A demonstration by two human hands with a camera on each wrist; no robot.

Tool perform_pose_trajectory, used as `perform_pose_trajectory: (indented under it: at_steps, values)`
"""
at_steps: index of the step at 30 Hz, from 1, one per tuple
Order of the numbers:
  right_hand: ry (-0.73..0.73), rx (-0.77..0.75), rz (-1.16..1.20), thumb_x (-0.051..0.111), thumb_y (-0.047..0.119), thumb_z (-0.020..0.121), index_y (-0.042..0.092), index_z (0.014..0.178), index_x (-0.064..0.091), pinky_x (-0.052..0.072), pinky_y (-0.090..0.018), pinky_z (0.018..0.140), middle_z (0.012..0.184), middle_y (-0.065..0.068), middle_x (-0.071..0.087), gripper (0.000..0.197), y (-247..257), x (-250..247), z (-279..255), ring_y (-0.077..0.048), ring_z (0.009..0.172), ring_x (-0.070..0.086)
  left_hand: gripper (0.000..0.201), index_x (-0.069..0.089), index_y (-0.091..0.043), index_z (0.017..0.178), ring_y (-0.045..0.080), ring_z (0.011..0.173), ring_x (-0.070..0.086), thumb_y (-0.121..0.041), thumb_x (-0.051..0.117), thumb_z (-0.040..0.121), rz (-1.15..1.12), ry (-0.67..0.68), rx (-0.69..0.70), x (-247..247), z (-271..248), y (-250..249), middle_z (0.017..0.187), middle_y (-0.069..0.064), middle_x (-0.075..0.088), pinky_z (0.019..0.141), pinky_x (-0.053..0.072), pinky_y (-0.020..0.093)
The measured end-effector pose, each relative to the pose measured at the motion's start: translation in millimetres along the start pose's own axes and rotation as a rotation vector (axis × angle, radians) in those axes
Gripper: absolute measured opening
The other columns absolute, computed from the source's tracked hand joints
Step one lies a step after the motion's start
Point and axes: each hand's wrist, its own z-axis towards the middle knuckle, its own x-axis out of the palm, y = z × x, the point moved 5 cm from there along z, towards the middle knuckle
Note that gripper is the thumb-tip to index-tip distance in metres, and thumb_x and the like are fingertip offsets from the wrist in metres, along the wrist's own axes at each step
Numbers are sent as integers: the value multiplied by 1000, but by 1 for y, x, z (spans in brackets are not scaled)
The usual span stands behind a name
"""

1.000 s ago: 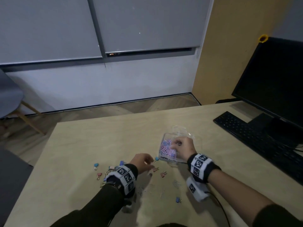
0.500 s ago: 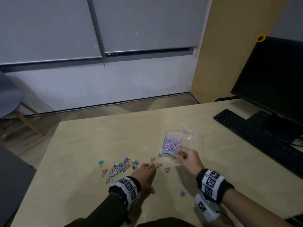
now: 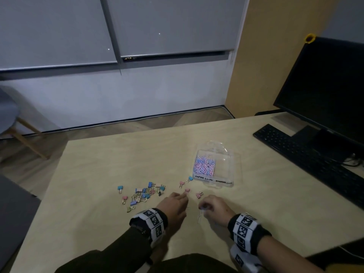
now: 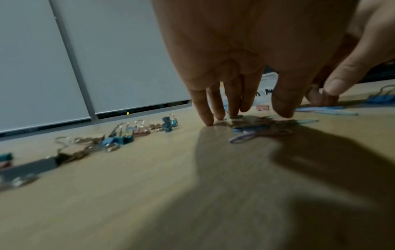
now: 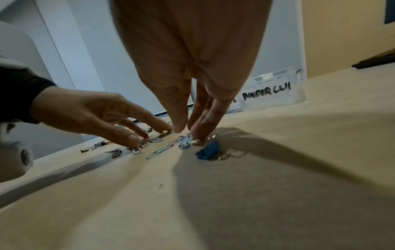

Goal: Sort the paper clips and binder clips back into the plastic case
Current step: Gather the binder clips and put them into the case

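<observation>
The clear plastic case (image 3: 224,170) lies open on the desk, and its left compartment holds pink and blue paper clips (image 3: 203,166). A heap of pink and blue binder clips (image 3: 145,194) sits left of my hands. My left hand (image 3: 184,200) reaches down with straight fingers (image 4: 208,116) that touch the desk over loose paper clips (image 4: 245,135). Beside it my right hand (image 3: 202,207) brings thumb and fingertips (image 5: 200,133) together on a pale blue paper clip (image 5: 184,143) lying on the desk. A blue binder clip (image 5: 208,151) lies just right of those fingertips.
A black keyboard (image 3: 307,160) and a dark monitor (image 3: 325,89) stand at the right of the desk (image 3: 118,154). Three single binder clips (image 3: 199,195) lie between the hands and the case. A chair (image 3: 7,115) stands on the floor at far left.
My right hand has left the case and come back toward me onto the loose paper clips. My left hand has drawn back from near the case and lowered its fingers onto the clips.
</observation>
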Motion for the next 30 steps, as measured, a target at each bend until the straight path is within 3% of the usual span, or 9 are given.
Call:
perform_pose_trajectory:
  at_steps: [3,6,9,13,16,19,22,26,30]
  values:
    - [-54,-23,-23,52,8,85,9,109,63,35,-16,82,103,-7,52,26,-1,-1,1,-12,93,46,49,33,-18,142,23,135,29,-26,42,94,-57,-28,11,1,-11,6,150,-1,33,112,29,36]
    - [-27,0,-112,46,13,91,11,113,59,37,-25,89,105,-8,47,26,3,1,8,-19,101,44,50,34,-22,141,20,132,31,-27,45,93,-35,-28,28,4,-16,11,148,-3,36,110,32,35]
    - [12,4,-150,43,8,91,10,122,53,34,-32,102,118,-10,45,33,8,2,17,-26,116,42,71,26,-27,143,20,135,24,-33,62,82,-44,57,10,11,-21,15,150,-5,28,113,29,37]
    - [-13,63,-10,44,-4,87,16,135,42,24,-30,113,136,-7,38,53,5,-1,15,-20,132,31,86,24,-26,143,24,138,16,-30,73,73,-154,15,-149,5,-29,25,151,-2,15,114,29,41]
    - [44,125,-75,58,5,77,17,133,42,38,-34,105,127,-8,38,59,1,3,4,-24,122,37,71,33,-16,139,24,130,30,-20,70,78,-242,15,-267,1,-30,24,143,7,29,110,33,34]
    - [122,100,-201,69,18,71,13,120,48,43,-31,95,117,-5,37,54,12,21,-5,-20,108,38,41,48,-9,125,27,117,45,-8,59,85,-278,-19,-347,8,-25,20,130,13,41,105,41,33]
    - [73,80,-152,67,11,75,14,113,50,40,-30,95,115,-5,38,42,26,33,-3,-19,108,38,25,57,-7,110,28,105,54,-3,54,85,-362,-59,-380,13,-19,13,119,12,47,98,46,30]
    - [4,54,-17,55,-4,81,17,129,44,35,-27,104,122,-5,41,54,38,36,0,-19,118,40,46,54,-13,123,26,112,53,-1,62,79,-471,-69,-321,11,-12,6,119,10,50,98,45,27]
    - [-75,168,-13,59,-5,78,19,135,35,38,-28,105,129,-4,36,66,21,29,-10,-20,122,36,71,38,-18,135,26,126,37,-9,73,74,-408,-35,-414,12,-20,21,134,9,38,108,39,35]
